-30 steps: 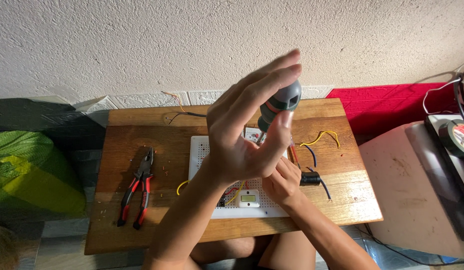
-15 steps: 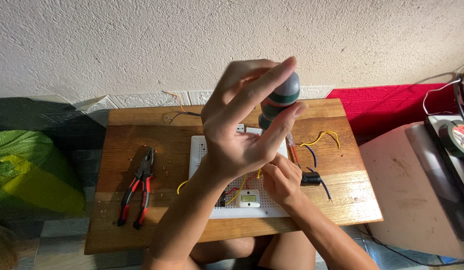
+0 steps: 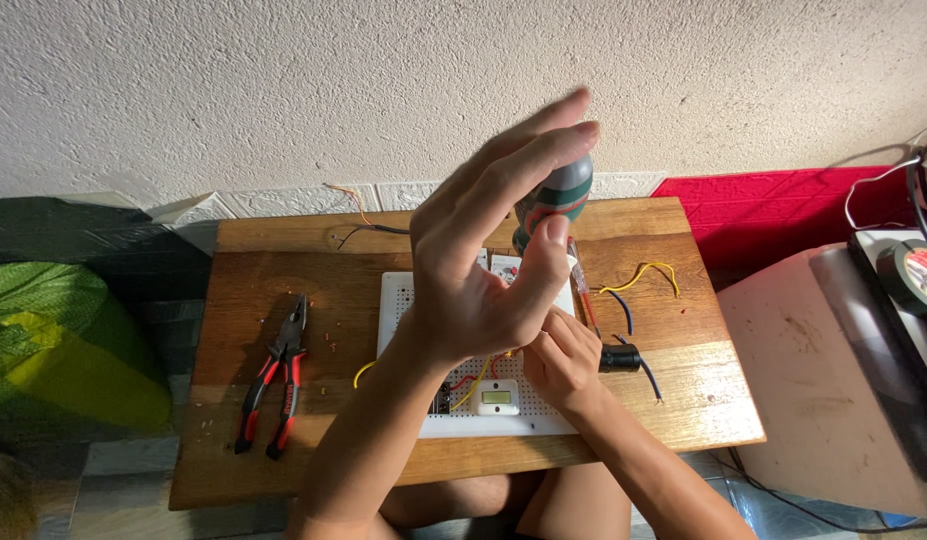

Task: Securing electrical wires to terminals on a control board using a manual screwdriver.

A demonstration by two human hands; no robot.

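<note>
left hand (image 3: 484, 270): fingers spread wide, palm on screwdriver handle (image 3: 562, 190); keep it upright
right hand (image 3: 562, 360): curled on breadboard (image 3: 404, 300), steadying the tip; grip contents can't tell

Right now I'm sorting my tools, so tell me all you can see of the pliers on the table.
The pliers lie flat on the left part of the wooden table, left of the white breadboard. Their handles have red and black grips, seemingly rubber or plastic, and point toward the near edge, slightly spread. The dark metal head points away, toward the wall; whether its tips meet is too small to tell. Nothing touches them but the table; both hands are off to the right. Small specks lie scattered nearby.
</note>
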